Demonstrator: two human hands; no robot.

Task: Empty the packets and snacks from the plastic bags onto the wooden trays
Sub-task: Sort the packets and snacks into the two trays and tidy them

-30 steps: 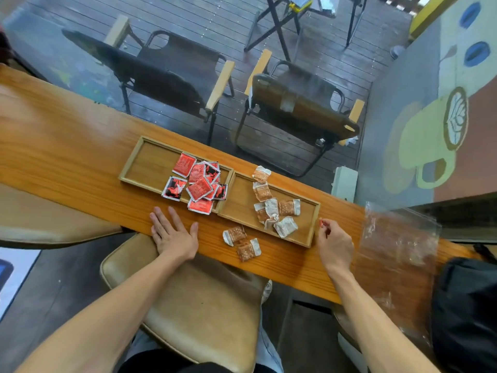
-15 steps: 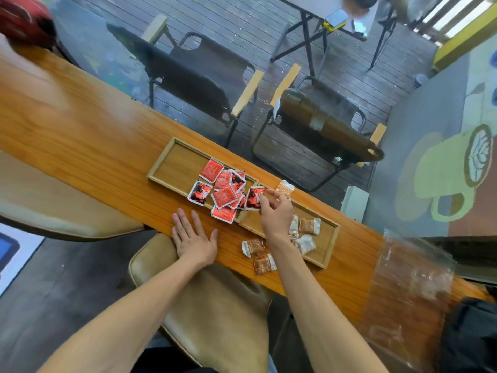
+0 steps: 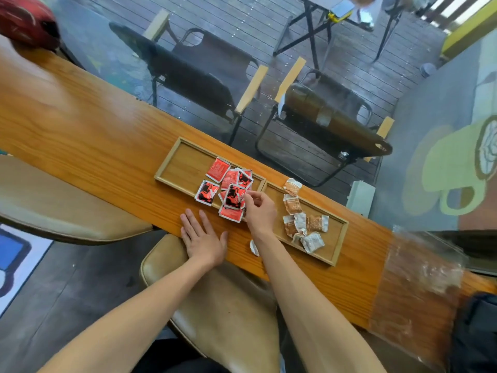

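1. Left hand [image 3: 203, 239] is lying flat on the worktop [image 3: 88, 135], fingers straight and spread.
2. Right hand [image 3: 259, 211] is pinching a red packet [image 3: 234, 196] over the left tray [image 3: 185, 165] (fingers curled on it).
3. Brown snacks [image 3: 306, 224] are sitting in the right tray [image 3: 336, 238]; clear plastic bag [image 3: 419, 286] is lying far right.

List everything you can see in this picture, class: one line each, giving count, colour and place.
wooden trays: two, light wood, side by side on the counter
red packets: a pile, count unclear, red and black, left tray's right end
brown snacks: about seven, brown and white, right tray
stray snack: one visible, white, counter by the right forearm
plastic bag: one, clear, counter's right end
chairs: two, dark, beyond the counter
left hand: flat on the counter
right hand: pinching a red packet
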